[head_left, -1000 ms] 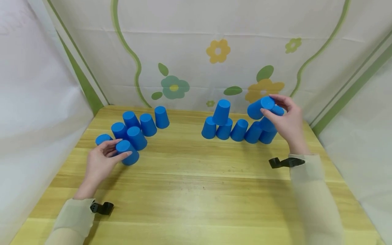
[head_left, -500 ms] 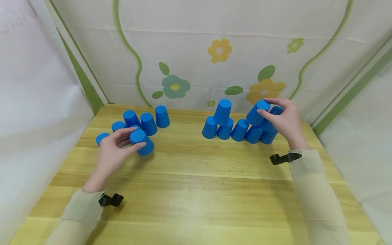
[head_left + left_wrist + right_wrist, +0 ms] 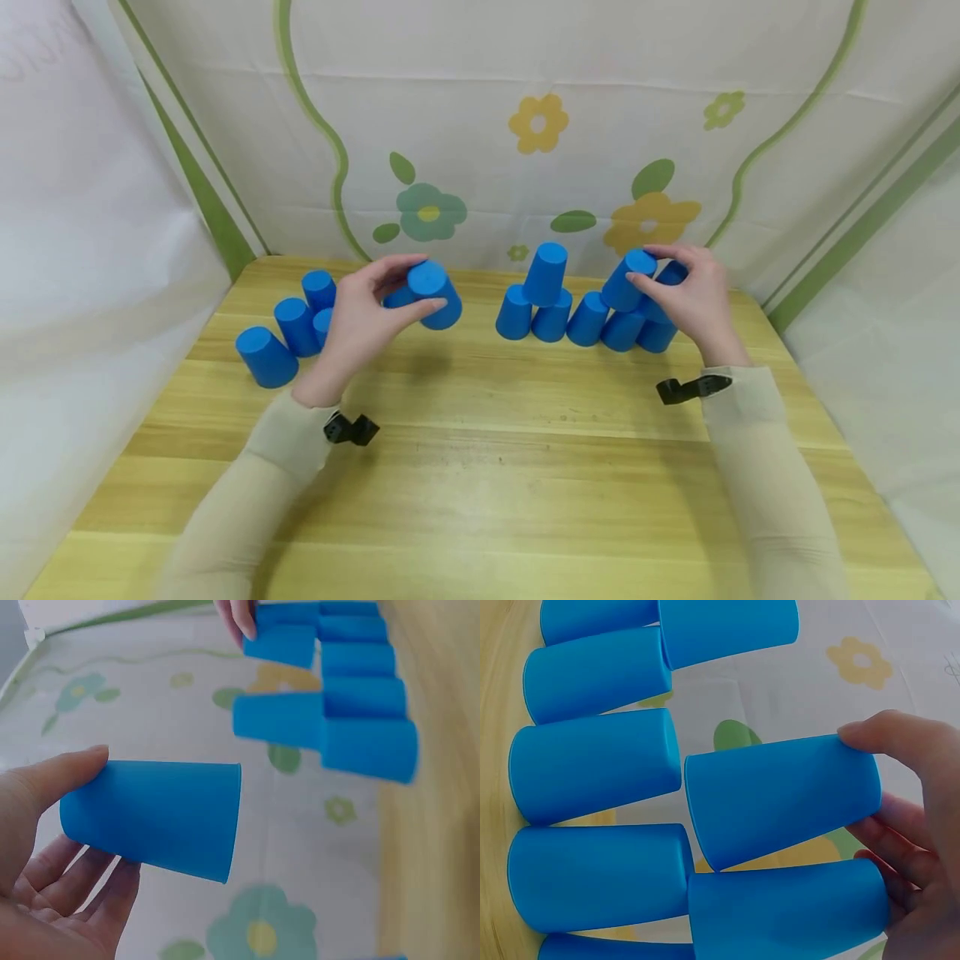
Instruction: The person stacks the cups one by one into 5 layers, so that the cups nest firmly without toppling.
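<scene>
My left hand (image 3: 363,312) grips a blue plastic cup (image 3: 438,300), upside down and raised off the table. In the left wrist view, thumb and fingers hold this cup (image 3: 157,814) near its closed end. At the right, my right hand (image 3: 697,296) pinches another upside-down blue cup (image 3: 624,283) over a row of base cups (image 3: 587,321). The right wrist view puts that cup's (image 3: 784,802) rim right by the tops of two base cups; whether it rests on them I cannot tell. Beside it sits another second-level cup (image 3: 791,907).
One more second-level cup (image 3: 546,275) stands at the row's left end. Several loose upside-down cups (image 3: 267,358) stand at the table's left, some hidden behind my left hand. A flowered white cloth (image 3: 480,167) hangs behind the wooden table (image 3: 495,500).
My left hand has lifted its cup from the left group and carried it right and toward the back. My right hand has lowered its cup slightly and turned it more upright over the row.
</scene>
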### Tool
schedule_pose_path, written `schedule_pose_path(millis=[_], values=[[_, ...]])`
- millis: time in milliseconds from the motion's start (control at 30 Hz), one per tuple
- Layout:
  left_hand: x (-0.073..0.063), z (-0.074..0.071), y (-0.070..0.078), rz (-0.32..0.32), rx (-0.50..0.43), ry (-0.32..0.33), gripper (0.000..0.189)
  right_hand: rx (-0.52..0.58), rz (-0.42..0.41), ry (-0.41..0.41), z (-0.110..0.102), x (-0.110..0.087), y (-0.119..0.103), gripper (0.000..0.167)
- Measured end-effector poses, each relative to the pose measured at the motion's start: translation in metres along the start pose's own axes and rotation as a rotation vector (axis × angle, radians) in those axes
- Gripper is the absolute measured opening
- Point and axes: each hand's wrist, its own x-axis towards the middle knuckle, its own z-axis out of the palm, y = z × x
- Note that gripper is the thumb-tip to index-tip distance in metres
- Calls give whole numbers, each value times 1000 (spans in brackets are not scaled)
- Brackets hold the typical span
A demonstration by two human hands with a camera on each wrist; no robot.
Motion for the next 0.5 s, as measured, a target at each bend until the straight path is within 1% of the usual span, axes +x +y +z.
schedule_pose_path(millis=[133, 200, 300, 367, 500], values=[[15, 21, 14, 85, -10, -29, 54, 9, -6, 0, 1, 0, 1, 54], [21, 32, 18, 110, -14, -53, 52, 12, -2, 0, 2, 0, 2, 54], [29, 50, 23, 126, -40, -93, 51, 8, 2, -2, 3, 0, 2, 55], [35, 62, 25, 125, -53, -114, 52, 7, 4, -5, 4, 0, 2, 55], [52, 81, 32, 149, -85, -130, 53, 12, -3, -4, 4, 0, 3, 55]])
